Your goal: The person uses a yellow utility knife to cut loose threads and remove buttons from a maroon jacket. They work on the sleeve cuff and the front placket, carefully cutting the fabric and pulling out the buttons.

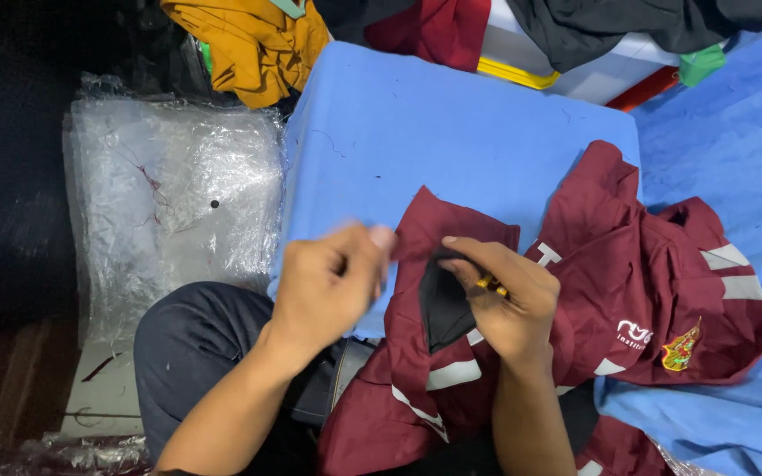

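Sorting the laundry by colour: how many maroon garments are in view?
2. One maroon shirt lies on the blue cloth under both hands; another maroon piece sits at the top edge. More may be hidden in the pile.

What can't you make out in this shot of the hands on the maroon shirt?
Head view:
- Left hand: motion-blurred, so its grip is unclear.
- Small yellow object in the right hand: mostly hidden by fingers, kind unclear.
- Maroon shirt: lower part cut off by the bottom edge.
- Plastic-wrapped bundle: contents hidden by glare.
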